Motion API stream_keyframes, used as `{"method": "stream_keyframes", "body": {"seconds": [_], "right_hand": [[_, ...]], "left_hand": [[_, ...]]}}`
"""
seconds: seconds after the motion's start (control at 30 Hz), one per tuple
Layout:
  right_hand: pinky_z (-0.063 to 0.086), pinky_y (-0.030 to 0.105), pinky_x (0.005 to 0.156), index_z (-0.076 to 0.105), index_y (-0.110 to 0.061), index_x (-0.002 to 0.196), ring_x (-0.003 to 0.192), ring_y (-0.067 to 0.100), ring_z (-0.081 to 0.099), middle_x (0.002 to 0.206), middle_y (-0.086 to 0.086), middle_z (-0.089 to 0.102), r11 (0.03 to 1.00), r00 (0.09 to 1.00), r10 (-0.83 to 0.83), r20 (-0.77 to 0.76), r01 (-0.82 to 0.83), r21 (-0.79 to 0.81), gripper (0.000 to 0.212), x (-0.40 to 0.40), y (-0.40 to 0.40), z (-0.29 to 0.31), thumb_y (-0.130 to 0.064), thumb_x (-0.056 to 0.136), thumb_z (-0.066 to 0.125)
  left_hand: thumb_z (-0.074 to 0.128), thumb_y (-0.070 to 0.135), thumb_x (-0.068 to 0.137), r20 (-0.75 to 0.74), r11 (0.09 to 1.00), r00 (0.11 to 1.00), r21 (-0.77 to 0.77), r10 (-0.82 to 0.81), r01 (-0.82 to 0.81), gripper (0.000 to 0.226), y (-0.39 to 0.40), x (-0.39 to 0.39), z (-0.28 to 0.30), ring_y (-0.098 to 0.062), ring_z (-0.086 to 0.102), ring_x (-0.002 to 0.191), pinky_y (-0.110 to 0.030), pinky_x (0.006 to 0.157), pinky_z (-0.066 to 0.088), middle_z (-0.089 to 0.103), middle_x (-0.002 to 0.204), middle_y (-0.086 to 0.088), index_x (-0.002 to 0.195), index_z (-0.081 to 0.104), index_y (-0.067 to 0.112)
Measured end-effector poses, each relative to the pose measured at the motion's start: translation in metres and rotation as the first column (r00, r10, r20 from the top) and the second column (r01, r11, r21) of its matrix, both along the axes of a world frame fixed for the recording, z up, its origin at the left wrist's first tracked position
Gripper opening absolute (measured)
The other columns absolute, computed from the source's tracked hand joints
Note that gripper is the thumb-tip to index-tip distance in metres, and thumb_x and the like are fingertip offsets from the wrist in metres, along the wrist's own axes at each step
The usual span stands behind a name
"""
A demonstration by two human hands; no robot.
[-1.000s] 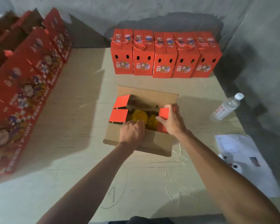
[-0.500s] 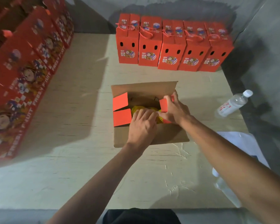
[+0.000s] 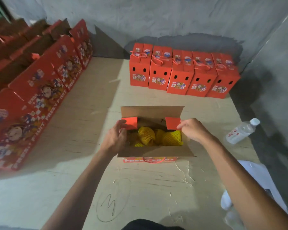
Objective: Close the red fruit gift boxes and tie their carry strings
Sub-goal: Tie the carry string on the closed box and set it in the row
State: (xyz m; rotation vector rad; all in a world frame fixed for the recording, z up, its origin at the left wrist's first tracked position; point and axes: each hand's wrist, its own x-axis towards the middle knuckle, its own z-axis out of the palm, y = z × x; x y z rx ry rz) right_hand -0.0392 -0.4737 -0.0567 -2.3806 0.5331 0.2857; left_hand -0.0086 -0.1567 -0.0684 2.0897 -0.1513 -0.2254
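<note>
Near the middle of the frame, on the pale wooden table (image 3: 140, 188), an open red gift box (image 3: 155, 152) stands with its brown cardboard flaps spread wide — the far flap tilted back, the near one folded toward the person. Inside lie fruits in yellow foam netting (image 3: 156, 136). A red carry string (image 3: 154, 161) loops across the near face, over the words FRESH FRUIT.

At the box's left end, the left hand (image 3: 114, 138) curls its fingers and thumb round the small red side flap (image 3: 129, 123). On the right, the right hand (image 3: 193, 130) pinches the other red side flap (image 3: 173, 123) between thumb and fingertips; both flaps stand partly raised over the fruit.

Further back, in the upper centre, five closed boxes (image 3: 183, 75) stand side by side against the grey wall, strings lying on their tops. Along the left edge runs a row of larger-looking red boxes (image 3: 37, 90) — some open at the top. A clear water bottle (image 3: 242, 132) lies at the right, well apart from the open box.
</note>
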Motion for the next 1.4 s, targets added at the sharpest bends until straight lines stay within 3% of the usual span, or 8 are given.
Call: {"method": "stream_keyframes", "body": {"seconds": [0.13,0.3,0.43,0.57,0.77,0.9,1.2,1.4], "right_hand": [[0.051,0.029,0.097,0.082,-0.025,0.079,0.111,0.012,0.067,0.114,-0.005,0.076,0.985,0.999,0.042,0.006,-0.042,0.168,0.028,-0.007,-0.037,0.007,-0.002,0.087,0.068],[0.048,0.031,0.102,0.080,-0.028,0.108,0.118,0.016,0.064,0.128,-0.006,0.070,0.924,0.938,0.342,0.051,-0.326,-0.201,0.023,-0.011,-0.049,0.003,-0.013,0.095,0.068],[0.049,0.035,0.095,0.082,-0.022,0.103,0.113,0.022,0.061,0.121,-0.004,0.071,0.830,0.868,0.463,0.179,-0.354,-0.430,0.024,-0.015,-0.044,-0.006,-0.007,0.089,0.069],[0.052,0.038,0.078,0.082,-0.015,0.091,0.090,0.028,0.062,0.091,0.002,0.069,0.843,0.829,0.435,0.350,-0.238,-0.483,0.027,-0.019,-0.016,-0.027,0.005,0.078,0.069],[0.050,0.036,0.059,0.070,-0.020,0.076,0.069,0.027,0.061,0.078,-0.003,0.061,0.957,0.848,0.178,0.498,-0.032,-0.288,0.014,-0.015,0.003,-0.044,-0.014,0.087,0.063],[0.048,0.033,0.065,0.062,-0.015,0.107,0.075,0.029,0.064,0.089,0.000,0.068,0.971,0.845,0.031,0.534,0.101,-0.216,0.022,-0.009,0.010,-0.052,-0.020,0.088,0.053],[0.054,0.029,0.057,0.025,-0.004,0.159,0.085,0.033,0.075,0.151,0.018,0.051,0.949,0.789,0.178,0.588,0.021,-0.316,0.080,-0.007,0.007,-0.060,-0.013,0.092,0.069],[0.056,0.036,0.068,0.046,-0.020,0.126,0.092,0.033,0.072,0.127,0.002,0.068,0.980,0.816,0.084,0.572,0.037,-0.197,0.053,-0.008,0.005,-0.061,-0.023,0.085,0.080]], "left_hand": [[0.055,-0.011,0.092,-0.304,0.907,0.950,-0.377,0.069,-0.186,0.034,0.036,0.018,-0.003,-0.035,0.068,0.113,-0.045,0.093,0.055,0.075,0.116,-0.014,0.120,0.069,0.001],[0.065,-0.010,0.087,-0.419,0.894,0.902,-0.437,-0.107,-0.097,0.032,0.059,0.035,-0.007,-0.022,0.070,0.100,-0.032,0.081,0.061,0.073,0.119,-0.016,0.114,0.073,0.003],[0.079,0.011,0.086,-0.214,0.994,0.974,0.099,0.069,-0.049,0.022,0.056,0.045,-0.009,-0.028,0.069,0.105,-0.035,0.085,0.059,0.076,0.098,0.003,0.088,0.078,0.033],[0.071,0.039,0.090,0.106,0.683,0.976,0.728,-0.190,0.054,0.042,0.031,0.045,-0.009,-0.018,0.038,0.144,-0.041,0.117,0.019,0.048,0.153,0.004,0.131,0.064,0.044],[0.046,0.005,0.095,0.210,0.850,0.978,0.515,-0.001,-0.110,0.040,-0.006,0.034,-0.023,-0.025,0.061,0.120,-0.043,0.124,0.007,0.071,0.122,-0.007,0.126,0.068,0.018],[0.044,0.003,0.099,0.225,0.945,0.974,0.312,0.025,-0.096,0.022,-0.015,0.024,-0.042,-0.037,0.055,0.108,-0.046,0.104,0.037,0.063,0.114,-0.021,0.119,0.054,0.002],[0.044,0.011,0.106,0.278,0.993,0.960,-0.120,0.020,0.015,0.074,-0.012,0.032,-0.054,-0.022,0.030,0.152,-0.048,0.116,0.041,0.016,0.168,0.006,0.163,-0.002,0.022],[0.061,0.005,0.090,0.396,0.996,0.914,-0.045,0.088,-0.077,0.052,-0.011,0.031,-0.055,-0.001,0.051,0.110,-0.042,0.093,0.057,0.049,0.129,0.006,0.133,0.052,0.033]]}}
